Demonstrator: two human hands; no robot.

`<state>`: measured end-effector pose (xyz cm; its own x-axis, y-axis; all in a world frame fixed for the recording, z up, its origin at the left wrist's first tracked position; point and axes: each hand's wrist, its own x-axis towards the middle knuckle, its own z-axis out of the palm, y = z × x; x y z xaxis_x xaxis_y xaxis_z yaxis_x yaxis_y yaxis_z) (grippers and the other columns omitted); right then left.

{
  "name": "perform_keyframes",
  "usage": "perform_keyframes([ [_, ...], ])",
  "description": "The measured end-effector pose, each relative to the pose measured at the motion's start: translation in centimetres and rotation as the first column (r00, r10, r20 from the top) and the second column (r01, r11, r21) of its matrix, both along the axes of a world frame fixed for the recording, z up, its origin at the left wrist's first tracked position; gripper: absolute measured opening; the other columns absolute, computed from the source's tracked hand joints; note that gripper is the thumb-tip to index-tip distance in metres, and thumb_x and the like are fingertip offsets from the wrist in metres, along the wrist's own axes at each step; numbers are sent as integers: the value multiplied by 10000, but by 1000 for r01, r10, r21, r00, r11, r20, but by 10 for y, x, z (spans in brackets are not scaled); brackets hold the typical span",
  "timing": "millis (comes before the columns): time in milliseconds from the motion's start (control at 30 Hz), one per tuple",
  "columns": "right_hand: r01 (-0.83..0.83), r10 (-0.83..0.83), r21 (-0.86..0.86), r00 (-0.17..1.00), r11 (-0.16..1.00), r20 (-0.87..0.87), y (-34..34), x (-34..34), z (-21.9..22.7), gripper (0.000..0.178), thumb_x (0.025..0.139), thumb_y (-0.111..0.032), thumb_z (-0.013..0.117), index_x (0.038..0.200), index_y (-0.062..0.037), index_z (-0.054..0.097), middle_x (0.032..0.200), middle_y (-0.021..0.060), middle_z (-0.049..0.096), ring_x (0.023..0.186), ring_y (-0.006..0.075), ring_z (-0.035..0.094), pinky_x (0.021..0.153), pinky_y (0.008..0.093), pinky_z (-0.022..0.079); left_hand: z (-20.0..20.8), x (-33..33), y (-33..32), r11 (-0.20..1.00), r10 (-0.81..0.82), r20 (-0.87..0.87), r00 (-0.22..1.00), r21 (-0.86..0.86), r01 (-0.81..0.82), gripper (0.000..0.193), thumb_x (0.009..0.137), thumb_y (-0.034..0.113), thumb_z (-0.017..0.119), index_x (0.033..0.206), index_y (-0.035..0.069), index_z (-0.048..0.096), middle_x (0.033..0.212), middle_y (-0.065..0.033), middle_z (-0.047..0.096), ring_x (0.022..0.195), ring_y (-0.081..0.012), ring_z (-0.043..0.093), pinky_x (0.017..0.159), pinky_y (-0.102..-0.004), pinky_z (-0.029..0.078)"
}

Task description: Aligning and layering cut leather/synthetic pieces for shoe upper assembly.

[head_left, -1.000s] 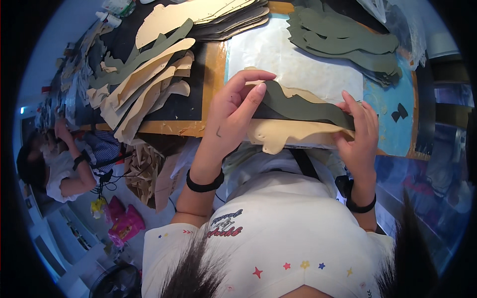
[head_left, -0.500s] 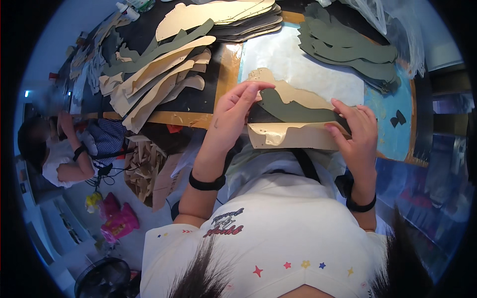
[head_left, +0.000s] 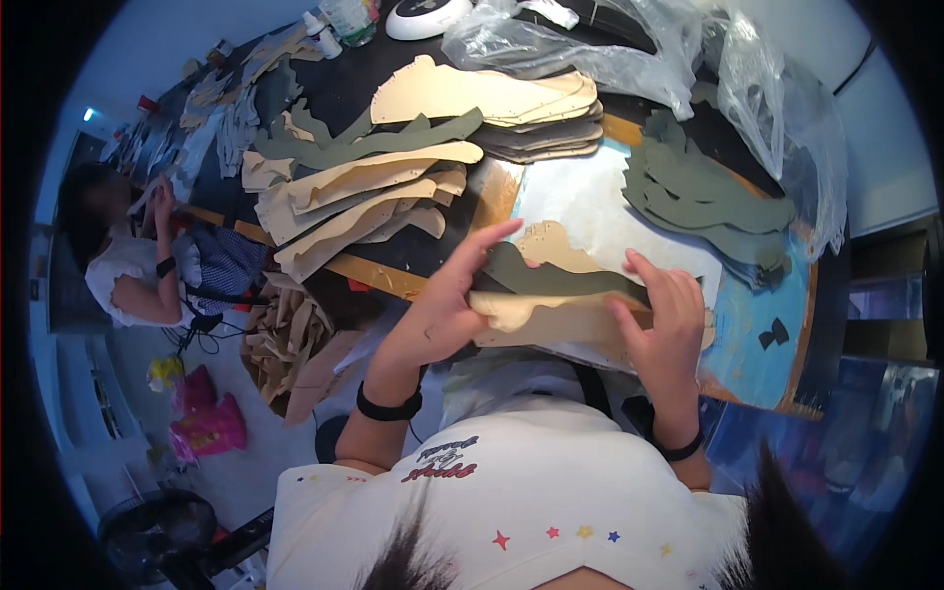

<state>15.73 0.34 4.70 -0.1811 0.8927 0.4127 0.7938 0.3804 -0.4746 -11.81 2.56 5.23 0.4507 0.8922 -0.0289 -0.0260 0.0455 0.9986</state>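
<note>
Between my two hands, at the table's near edge, are a dark green cut leather-like piece with a wavy edge and a tan piece along its near side. My left hand holds their left end, forefinger stretched out and other fingertips hidden behind the pieces. My right hand grips the right end, its thumb on the near side and its fingers beyond the green piece. Just past them, another tan wavy piece lies on a white sheet.
Stacked tan pieces and a fanned tan pile stand left and back. Dark green pieces lie back right, near clear plastic bags. Two small black scraps sit on a blue mat. Another person works at far left.
The view has tilted up and shifted. My left hand has gone from pinching the green piece's top corner to holding the left end. The tan piece has come up over the green one's near edge.
</note>
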Motion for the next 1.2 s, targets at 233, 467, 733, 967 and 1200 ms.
perform_keyframes([
  [233, 73, -69, 179, 997, 981, -26, -8, 26, 2, 620, 889, -362, 797, 1389, -63, 586, 1367, 126, 622, 1253, 340, 575, 1107, 516, 404, 26, -86, 34, 860, 469, 101, 878, 172, -480, 807, 942, 122, 781, 1590, 37, 308, 1335, -126, 638, 1185, -188, 648, 1053, -308, 513],
  [467, 125, -128, 33, 986, 992, 108, -11, 60, -8, 625, 885, -367, 780, 1393, -51, 598, 1430, 132, 594, 1335, 354, 537, 1173, 553, 356, 15, -194, 82, 715, 696, -316, 644, 384, -584, 842, 937, 55, 744, 1622, 70, 254, 1438, -174, 564, 1281, -268, 591, 1106, -367, 475],
  [733, 32, -11, -148, 990, 988, 141, -16, 31, -18, 733, 890, -380, 745, 1495, -39, 514, 1544, 154, 513, 1455, 349, 451, 1225, 538, 304, 17, -56, 63, 411, 828, -418, 374, 906, 102, 556, 810, 41, 745, 1356, 116, 663, 1407, -114, 571, 1280, -323, 556, 1112, -452, 420],
  [967, 18, 29, -219, 977, 975, 210, -18, 10, -35, 698, 970, -312, 658, 1556, -15, 421, 1616, 161, 427, 1507, 341, 389, 1247, 506, 282, -8, 44, 43, 684, 415, -745, 522, 634, 361, 629, 895, 380, 773, 1448, 146, 583, 1441, -85, 551, 1264, -311, 570, 1044, -421, 481],
  [1200, 0, 52, -218, 971, 976, 232, -22, 26, -33, 692, 947, -318, 698, 1537, -40, 465, 1610, 127, 447, 1501, 307, 403, 1246, 485, 300, -20, 47, 27, 664, 409, -719, 562, 657, 357, 590, 852, 358, 800, 1377, 139, 642, 1271, -74, 643, 1098, -286, 629, 961, -409, 516],
])
